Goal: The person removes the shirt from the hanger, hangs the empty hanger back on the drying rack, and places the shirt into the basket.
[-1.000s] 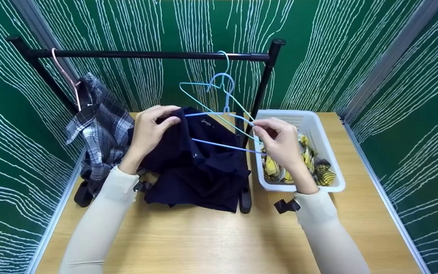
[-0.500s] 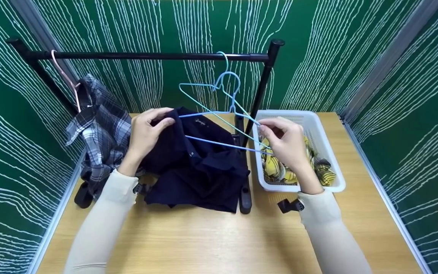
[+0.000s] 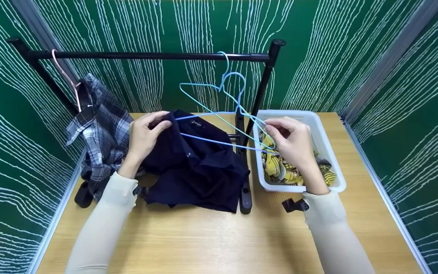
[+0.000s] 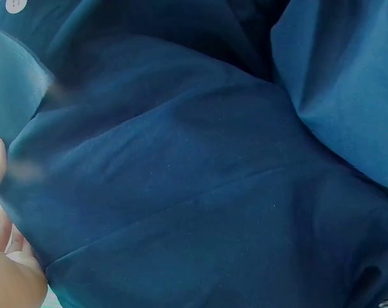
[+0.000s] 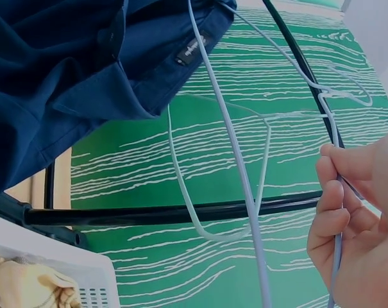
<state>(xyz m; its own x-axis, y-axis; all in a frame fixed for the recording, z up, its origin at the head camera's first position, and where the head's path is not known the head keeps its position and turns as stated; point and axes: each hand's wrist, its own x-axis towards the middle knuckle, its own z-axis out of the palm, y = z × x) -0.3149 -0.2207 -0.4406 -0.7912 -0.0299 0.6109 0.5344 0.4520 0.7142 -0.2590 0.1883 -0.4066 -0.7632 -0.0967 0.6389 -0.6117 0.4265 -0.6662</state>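
One blue hanger (image 5: 236, 152), one navy garment (image 3: 200, 182): fingers (image 5: 328, 224) pinch each.

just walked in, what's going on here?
A person's left hand pinches the edge of a navy garment; the right hand grips a blue hanger, its other end inside the garment. That hanger is off the black rack, where a plaid shirt and a bare teal hanger hang. Yellow plaid cloth lies in the white basket.

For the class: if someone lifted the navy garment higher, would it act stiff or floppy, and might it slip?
The navy garment would probably flop, since it sags in loose folds. It might slip off the blue hanger, because only one end appears to reach inside.
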